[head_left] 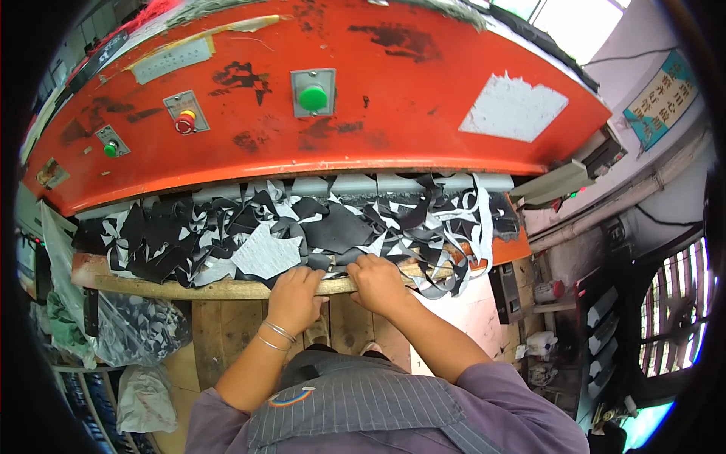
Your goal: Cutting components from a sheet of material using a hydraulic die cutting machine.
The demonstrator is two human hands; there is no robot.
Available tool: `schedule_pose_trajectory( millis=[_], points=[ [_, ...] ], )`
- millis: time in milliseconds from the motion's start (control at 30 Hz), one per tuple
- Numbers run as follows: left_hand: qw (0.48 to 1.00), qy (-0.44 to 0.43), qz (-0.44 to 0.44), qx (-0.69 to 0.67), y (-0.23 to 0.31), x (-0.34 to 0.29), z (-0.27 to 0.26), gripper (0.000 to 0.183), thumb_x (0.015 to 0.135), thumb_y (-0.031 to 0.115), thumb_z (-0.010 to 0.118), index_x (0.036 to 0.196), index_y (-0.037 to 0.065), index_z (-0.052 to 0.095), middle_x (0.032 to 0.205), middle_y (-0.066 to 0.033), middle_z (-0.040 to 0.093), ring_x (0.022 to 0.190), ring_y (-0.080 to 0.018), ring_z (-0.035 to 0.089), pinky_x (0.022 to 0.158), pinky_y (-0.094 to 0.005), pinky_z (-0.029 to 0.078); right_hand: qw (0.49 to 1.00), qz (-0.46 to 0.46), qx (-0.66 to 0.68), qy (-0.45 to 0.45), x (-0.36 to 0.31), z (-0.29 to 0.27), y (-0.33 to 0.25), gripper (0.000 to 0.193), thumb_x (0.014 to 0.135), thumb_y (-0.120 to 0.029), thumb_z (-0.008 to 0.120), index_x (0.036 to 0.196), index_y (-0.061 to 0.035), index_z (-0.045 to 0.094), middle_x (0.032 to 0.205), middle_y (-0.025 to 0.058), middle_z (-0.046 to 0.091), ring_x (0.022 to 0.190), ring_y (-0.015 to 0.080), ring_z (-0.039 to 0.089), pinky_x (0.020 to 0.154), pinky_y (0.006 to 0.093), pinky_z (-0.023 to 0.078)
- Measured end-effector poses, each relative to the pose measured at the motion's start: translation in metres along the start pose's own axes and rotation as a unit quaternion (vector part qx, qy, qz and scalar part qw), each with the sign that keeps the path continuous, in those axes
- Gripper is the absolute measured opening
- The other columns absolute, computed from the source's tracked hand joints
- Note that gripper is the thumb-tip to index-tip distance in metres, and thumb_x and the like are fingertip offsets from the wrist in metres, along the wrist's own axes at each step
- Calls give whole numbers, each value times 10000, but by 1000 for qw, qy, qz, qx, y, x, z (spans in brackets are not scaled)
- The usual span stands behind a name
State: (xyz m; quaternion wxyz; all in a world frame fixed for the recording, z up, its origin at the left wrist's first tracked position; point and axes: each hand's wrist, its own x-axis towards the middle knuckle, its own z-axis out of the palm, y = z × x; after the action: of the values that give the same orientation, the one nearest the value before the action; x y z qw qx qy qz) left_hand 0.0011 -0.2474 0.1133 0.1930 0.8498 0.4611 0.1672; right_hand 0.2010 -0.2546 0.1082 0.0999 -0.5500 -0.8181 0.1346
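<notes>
My left hand [295, 298] and my right hand [377, 283] are side by side at the front of a long wooden board [189, 289]. Their fingers curl over its edge, closed on it, with the fingertips among loose scraps. Black and pale grey offcuts of sheet material, looking like fabric or leather, cover the board in a tangled heap. A larger pale grey scrap [268, 251] lies just beyond my left hand. Past my right hand is a wide black piece [337, 229]. Whether any scrap is pinched under the fingers cannot be made out.
Over the heap stands a red machine front [408, 98] with a large green button [312, 97], a red stop button [184, 122] and a small green knob [111, 148]. A clear bag of scraps [144, 329] sits at left. Shelves with dark items [603, 333] stand right.
</notes>
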Motion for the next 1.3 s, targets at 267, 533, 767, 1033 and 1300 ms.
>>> schedule_pose_trajectory(
  millis=[267, 533, 767, 1033, 1300],
  points=[
    [988, -136, -61, -28, 3, 51, -35, 375, 684, 237, 778, 987, 56, 650, 878, -128, 609, 862, -333, 577, 772, -421, 460, 959, -52, 81, -268, 45, -46, 43, 421, 658, -321, 769, 994, -89, 665, 888, 127, 661, 886, 313, 660, 716, 425, 533],
    [998, 28, 47, -35, -46, 189, 31, 362, 785, 246, 708, 1065, 28, 636, 1121, -138, 627, 1105, -332, 557, 950, -436, 416, 988, 147, 33, -32, 200, -40, 153, 756, 688, -355, 782, 1353, -189, 463, 1459, 270, 267, 1276, 427, 354, 977, 464, 456],
    [999, 0, 38, -2, -71, 214, 74, 532, 794, 271, 708, 1247, 38, 558, 1310, -147, 544, 1288, -333, 443, 1077, -451, 332, 900, 2, 430, 76, 213, -2, 254, 643, 638, -230, 778, 1230, -82, 578, 1323, 161, 437, 1255, 288, 414, 1037, 360, 354],
    [766, 6, -80, -638, -49, 250, 66, 760, 818, 194, 700, 1450, 56, 303, 1346, -128, 486, 1189, -266, 513, 1000, -394, 415, 882, 26, 466, 66, 167, 2, 218, 589, 706, -297, 778, 1177, 1, 589, 1277, 168, 376, 1232, 285, 376, 1061, 365, 304],
    [677, 66, -226, -697, -69, 216, 94, 217, 971, 110, 477, 1143, -4, 543, 1000, -76, 643, 874, -143, 628, 783, -279, 507, 926, 47, 374, 31, 145, -8, 177, 621, 667, -399, 782, 1139, -23, 638, 1214, 249, 389, 1152, 398, 449, 1012, 402, 374]
  ],
)
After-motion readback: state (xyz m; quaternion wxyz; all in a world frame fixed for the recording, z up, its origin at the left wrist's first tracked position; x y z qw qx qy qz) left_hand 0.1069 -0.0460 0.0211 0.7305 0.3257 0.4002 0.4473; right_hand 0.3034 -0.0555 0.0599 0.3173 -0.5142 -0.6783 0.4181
